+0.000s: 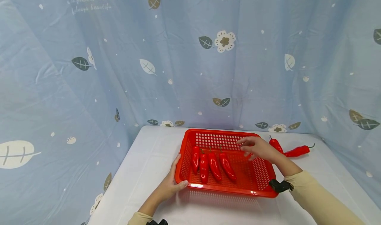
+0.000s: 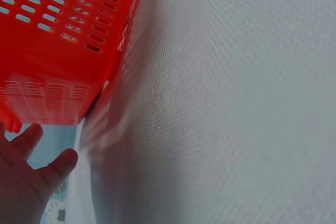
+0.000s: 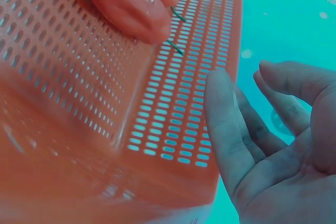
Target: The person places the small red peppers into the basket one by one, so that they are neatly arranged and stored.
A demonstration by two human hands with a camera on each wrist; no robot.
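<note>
A red plastic basket (image 1: pixel 229 189) with slotted walls stands on the white table. Several glossy red chili peppers (image 1: pixel 214 167) with green stems lie side by side in its left half. My left hand (image 1: pixel 169 185) rests at the front left corner of the basket, its straight fingers along the left side and its thumb by the front rim. Above the right part of the basket hovers my right hand (image 1: pixel 257 148), fingers loosely bent and nothing between them. In the right wrist view this hand (image 3: pixel 278 145) appears beside the slotted wall, and peppers (image 3: pixel 131 3) show at the top.
Two more red chili peppers, one (image 1: pixel 297 151) lying sideways and one (image 1: pixel 276 145) slanted, are on the table to the right of the basket. A blue curtain (image 1: pixel 184 69) with leaf and flower prints hangs behind and at the sides. White cloth (image 1: pixel 140 172) covers the table.
</note>
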